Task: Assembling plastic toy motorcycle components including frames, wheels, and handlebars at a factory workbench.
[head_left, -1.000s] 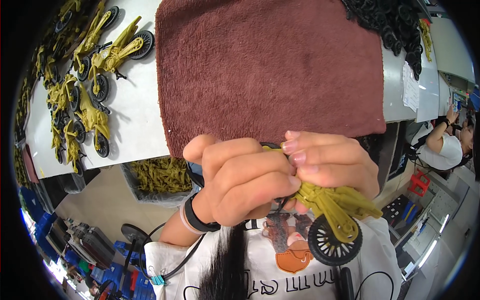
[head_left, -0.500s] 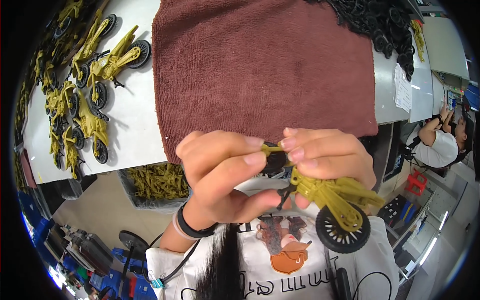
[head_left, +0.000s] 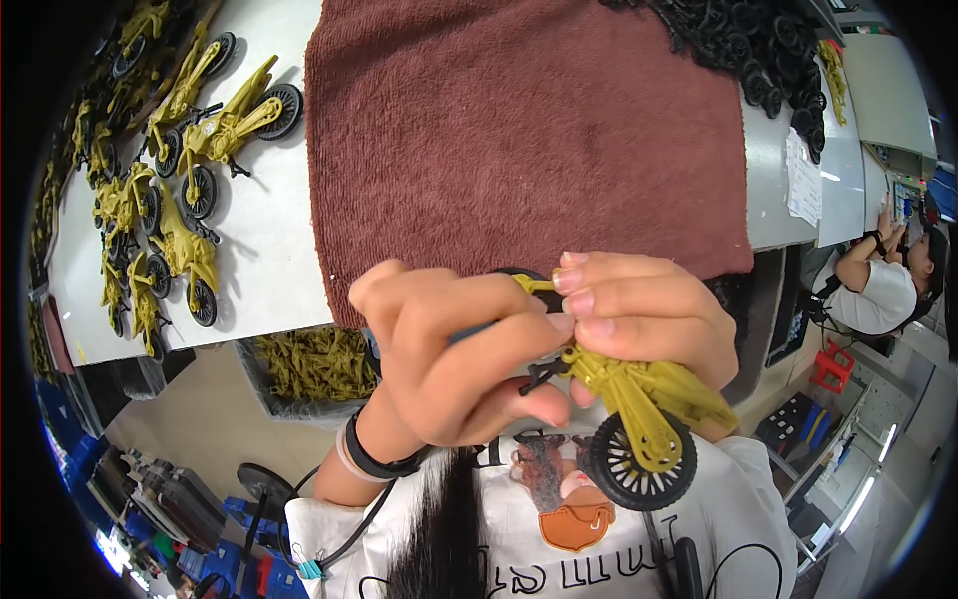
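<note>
Before my chest, both hands are on a yellow-green toy motorcycle [head_left: 639, 404]. My right hand [head_left: 654, 309] is closed around its body, fingers over the top and thumb partly hidden below. The spoked black wheel [head_left: 645, 477] at one end hangs toward my shirt. My left hand [head_left: 434, 349] curls its fingers at the fork end, where another black wheel shows only in part behind them. My left thumb lies by the black handlebar [head_left: 544, 375]. What the left fingertips press on is mostly hidden.
A brown towel [head_left: 529, 140] covers the middle of the white table [head_left: 269, 290]. Several toy motorcycles [head_left: 185, 250] lie at left, and black wheels [head_left: 748, 50] are heaped at far right. Below the table edge sits a lined bin [head_left: 261, 374] of yellow-green parts. Another person [head_left: 873, 285] sits at right.
The motorcycle has shifted left and turned slightly, its hanging wheel moving left. My left fingers have moved right over the fork and front wheel, closer to my right fingers.
</note>
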`<state>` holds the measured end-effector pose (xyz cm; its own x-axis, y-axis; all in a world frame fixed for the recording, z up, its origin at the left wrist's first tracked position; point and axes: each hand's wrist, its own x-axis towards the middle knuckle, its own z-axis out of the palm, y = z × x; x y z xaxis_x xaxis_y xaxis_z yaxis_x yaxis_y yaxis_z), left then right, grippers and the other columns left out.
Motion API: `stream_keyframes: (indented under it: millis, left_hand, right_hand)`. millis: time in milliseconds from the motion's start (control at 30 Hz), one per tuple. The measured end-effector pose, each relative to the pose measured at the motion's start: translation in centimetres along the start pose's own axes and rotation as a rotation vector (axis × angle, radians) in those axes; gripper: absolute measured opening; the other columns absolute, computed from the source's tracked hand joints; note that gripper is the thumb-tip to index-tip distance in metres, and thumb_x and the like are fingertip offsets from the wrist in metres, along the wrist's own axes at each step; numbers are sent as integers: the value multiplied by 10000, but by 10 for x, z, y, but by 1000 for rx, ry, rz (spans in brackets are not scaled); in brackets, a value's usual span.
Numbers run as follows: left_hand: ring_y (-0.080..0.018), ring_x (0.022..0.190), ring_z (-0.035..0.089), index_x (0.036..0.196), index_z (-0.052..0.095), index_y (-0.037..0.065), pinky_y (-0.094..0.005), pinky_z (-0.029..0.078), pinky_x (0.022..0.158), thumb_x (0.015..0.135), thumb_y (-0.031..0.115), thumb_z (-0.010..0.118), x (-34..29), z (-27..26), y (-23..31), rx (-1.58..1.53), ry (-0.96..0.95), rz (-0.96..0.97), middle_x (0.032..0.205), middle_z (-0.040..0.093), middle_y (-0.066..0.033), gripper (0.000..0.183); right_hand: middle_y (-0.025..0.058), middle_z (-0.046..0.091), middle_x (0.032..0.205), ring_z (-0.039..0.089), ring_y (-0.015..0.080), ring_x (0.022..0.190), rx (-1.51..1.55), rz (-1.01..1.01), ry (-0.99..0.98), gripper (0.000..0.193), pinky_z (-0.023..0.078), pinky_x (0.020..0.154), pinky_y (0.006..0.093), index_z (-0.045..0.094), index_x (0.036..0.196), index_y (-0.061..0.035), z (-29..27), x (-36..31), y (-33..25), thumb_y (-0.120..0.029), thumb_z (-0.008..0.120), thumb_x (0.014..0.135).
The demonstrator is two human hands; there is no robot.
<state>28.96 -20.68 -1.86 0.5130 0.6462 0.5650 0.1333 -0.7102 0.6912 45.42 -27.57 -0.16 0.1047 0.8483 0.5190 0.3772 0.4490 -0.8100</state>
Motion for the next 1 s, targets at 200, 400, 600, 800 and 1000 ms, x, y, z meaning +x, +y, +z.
stream_keyframes:
  millis: [200, 400, 600, 800, 1000]
  left_hand:
    - [-145, 745, 451, 921, 642, 204, -313, 311, 695, 801, 455, 687, -1, -1, -4, -59, 45, 43, 866, 616, 60, 282]
    - [-140, 741, 459, 905, 578, 211, -310, 323, 672, 873, 529, 612, -8, -11, 1, 155, -41, 117, 813, 586, 56, 322]
    - [-142, 720, 461, 893, 570, 222, -308, 317, 686, 882, 527, 600, -6, -13, 7, 232, -53, 110, 795, 564, 59, 306]
    - [-212, 914, 569, 1056, 618, 78, -362, 419, 834, 762, 319, 774, -4, 4, -18, -208, 41, -44, 1010, 634, -53, 411]
    - [-221, 980, 633, 1259, 507, -72, -321, 523, 842, 691, 132, 843, 7, -10, -21, -761, -87, -297, 1143, 614, -190, 691]
  right_hand:
    - [130, 676, 957, 685, 308, 914, 41, -43, 84, 242, 581, 834, 434, 683, 947, -5, 11, -5, 4, -76, 743, 725]
    - [138, 677, 953, 689, 309, 910, 62, -9, 9, 243, 585, 830, 439, 677, 939, 13, 8, 0, -4, -76, 752, 726]
    - [128, 679, 947, 690, 300, 915, 72, 57, 21, 216, 581, 850, 438, 680, 934, 7, 8, 1, -10, -55, 742, 736]
    - [141, 674, 912, 684, 266, 807, -111, 160, -127, 421, 551, 673, 337, 659, 1064, 12, -5, 15, -7, -65, 791, 672]
    - [122, 653, 981, 670, 225, 826, -209, 181, -138, 502, 530, 705, 318, 579, 1112, 1, -2, 21, -8, -33, 803, 663]
